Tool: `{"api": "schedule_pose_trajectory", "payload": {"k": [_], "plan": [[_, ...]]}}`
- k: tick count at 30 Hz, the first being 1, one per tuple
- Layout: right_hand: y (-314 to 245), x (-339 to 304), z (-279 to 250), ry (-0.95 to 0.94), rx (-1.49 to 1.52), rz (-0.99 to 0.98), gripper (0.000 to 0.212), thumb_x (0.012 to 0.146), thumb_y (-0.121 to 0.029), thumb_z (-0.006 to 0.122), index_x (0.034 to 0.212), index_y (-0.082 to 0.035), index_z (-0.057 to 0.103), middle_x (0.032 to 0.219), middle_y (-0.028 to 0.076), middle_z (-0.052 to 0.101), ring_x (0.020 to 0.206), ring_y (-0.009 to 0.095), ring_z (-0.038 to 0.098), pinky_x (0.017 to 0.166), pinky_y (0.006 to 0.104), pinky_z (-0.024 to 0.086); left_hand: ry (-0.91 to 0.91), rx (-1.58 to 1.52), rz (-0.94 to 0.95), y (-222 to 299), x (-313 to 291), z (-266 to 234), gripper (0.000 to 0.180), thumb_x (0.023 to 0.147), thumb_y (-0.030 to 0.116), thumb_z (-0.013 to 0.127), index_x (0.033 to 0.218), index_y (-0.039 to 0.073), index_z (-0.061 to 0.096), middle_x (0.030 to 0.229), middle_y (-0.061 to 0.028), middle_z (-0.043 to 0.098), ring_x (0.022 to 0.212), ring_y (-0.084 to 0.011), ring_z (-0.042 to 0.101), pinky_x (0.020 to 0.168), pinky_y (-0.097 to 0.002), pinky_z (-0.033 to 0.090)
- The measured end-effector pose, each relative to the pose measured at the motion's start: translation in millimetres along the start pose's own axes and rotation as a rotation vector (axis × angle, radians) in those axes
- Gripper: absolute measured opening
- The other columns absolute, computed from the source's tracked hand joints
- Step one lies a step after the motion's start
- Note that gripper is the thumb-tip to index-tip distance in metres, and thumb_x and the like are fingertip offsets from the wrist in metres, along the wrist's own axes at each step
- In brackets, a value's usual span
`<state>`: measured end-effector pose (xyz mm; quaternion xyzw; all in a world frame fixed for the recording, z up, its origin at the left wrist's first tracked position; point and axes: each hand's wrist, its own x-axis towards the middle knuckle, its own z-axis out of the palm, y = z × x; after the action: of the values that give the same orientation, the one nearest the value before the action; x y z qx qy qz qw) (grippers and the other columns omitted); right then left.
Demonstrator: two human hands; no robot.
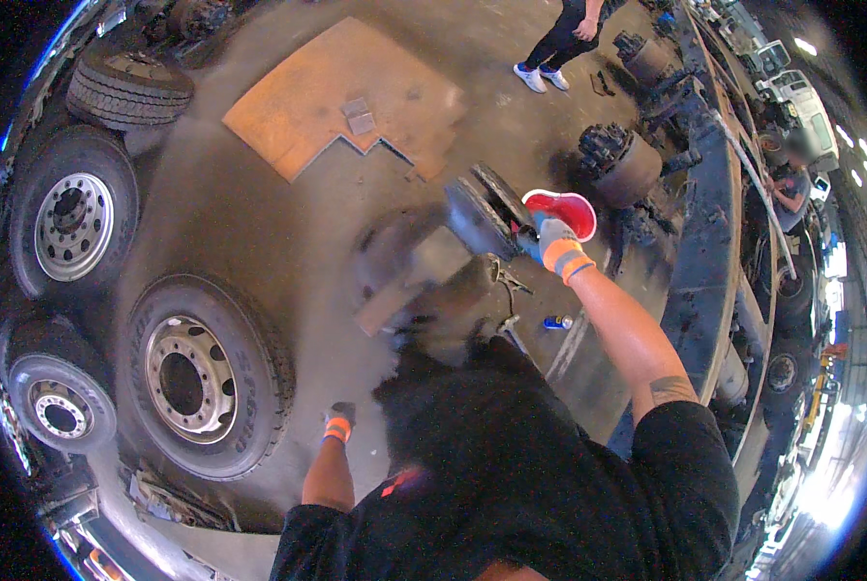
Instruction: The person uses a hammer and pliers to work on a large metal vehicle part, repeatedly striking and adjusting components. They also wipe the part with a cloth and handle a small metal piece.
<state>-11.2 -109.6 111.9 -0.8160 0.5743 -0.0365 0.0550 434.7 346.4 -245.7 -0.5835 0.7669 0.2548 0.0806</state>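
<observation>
My right hand (557, 246), in a grey glove with an orange cuff, reaches forward beside a white-rimmed bucket (578, 215) that is red inside. Its fingers are closed at the near end of a dark, curved, two-part metal piece (479, 217); what exactly they grip is hidden. Down at my left side hangs my left hand (339, 419), also gloved, away from any object; its fingers are too small and dark to read. Between my hands, in front of my body, a blurred round shape (404, 266) has a pale flat piece over it.
Several large truck wheels (189, 373) stand on the left. A rusty metal sheet (307, 92) lies ahead on the floor. To the right runs a long truck frame (697, 290) with axle hubs (627, 167). A blue can (557, 321) and a hammer-like tool (513, 329) lie near me. Another person (564, 44) stands ahead.
</observation>
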Motion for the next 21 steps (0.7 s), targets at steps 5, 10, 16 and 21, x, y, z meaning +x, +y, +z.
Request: {"api": "schedule_pose_trajectory", "payload": {"k": [5, 10, 16, 21], "plan": [[-3, 4, 2, -0.183, -0.109, 0.126, 0.033, 0.088, -0.038, 0.059, 0.089, -0.004, 0.063, 0.075, 0.022, 0.064, 0.071, 0.042, 0.062, 0.065, 0.0498, 0.047, -0.188, -0.409, -0.322, 15, 7, -15, 0.017, 0.084, 0.012, 0.053, 0.095, 0.008, 0.065, 0.089, -0.0112, 0.069, 0.078, -0.0244, 0.067, 0.066, -0.0363, 0.051], [22, 6, 29, -0.056, -0.055, -0.016, 0.041, 0.087, -0.044, 0.056, 0.085, -0.004, 0.064, 0.074, 0.022, 0.064, 0.068, 0.041, 0.063, 0.062, 0.0510, 0.047, -0.129, -0.818, -0.475, 3, 13, 10, 0.019, 0.085, 0.012, 0.051, 0.097, 0.011, 0.065, 0.088, -0.0083, 0.069, 0.074, -0.0223, 0.066, 0.063, -0.0352, 0.050], [5, -5, 3, -0.063, -0.024, -0.031, 0.033, 0.089, -0.034, 0.054, 0.081, -0.004, 0.064, 0.074, 0.023, 0.064, 0.067, 0.042, 0.062, 0.063, 0.0504, 0.048, -0.185, -0.421, -0.230, 3, 6, 7, 0.017, 0.075, 0.010, 0.062, 0.091, 0.014, 0.064, 0.082, -0.0061, 0.068, 0.072, -0.0218, 0.066, 0.064, -0.0372, 0.050], [-20, 2, 1, -0.094, -0.107, 0.200, 0.032, 0.089, -0.033, 0.054, 0.080, -0.003, 0.063, 0.073, 0.023, 0.064, 0.069, 0.041, 0.063, 0.064, 0.0501, 0.049, -0.421, -0.058, -0.010, -5, 12, -2, 0.017, 0.074, 0.010, 0.066, 0.089, 0.012, 0.061, 0.074, -0.0055, 0.066, 0.074, -0.0200, 0.067, 0.064, -0.0355, 0.051]]}}
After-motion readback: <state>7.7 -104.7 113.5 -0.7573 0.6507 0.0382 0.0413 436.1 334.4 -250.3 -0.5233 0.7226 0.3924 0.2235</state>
